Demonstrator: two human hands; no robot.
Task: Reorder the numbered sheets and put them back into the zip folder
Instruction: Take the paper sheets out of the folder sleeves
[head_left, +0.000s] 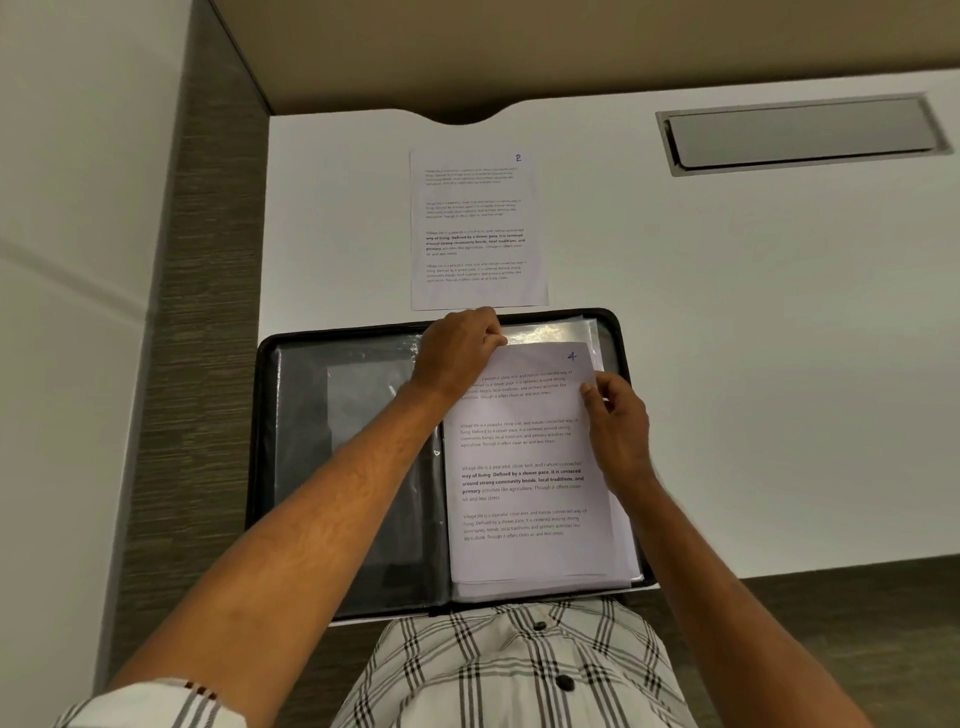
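A black zip folder (270, 467) lies open on the white desk near its front edge. In its right half sits a stack of printed sheets, topped by the sheet numbered 4 (524, 483). My left hand (460, 345) pinches that sheet's top left corner, over a clear plastic sleeve. My right hand (615, 428) holds the sheet's right edge, thumb on top. A sheet numbered 2 (475, 228) lies flat on the desk just beyond the folder.
The white desk (727, 364) extends to the right. A grey metal cable hatch (800, 132) is set in its far right. A textured grey partition (208, 312) runs along the left side. A notch cuts the desk's back edge.
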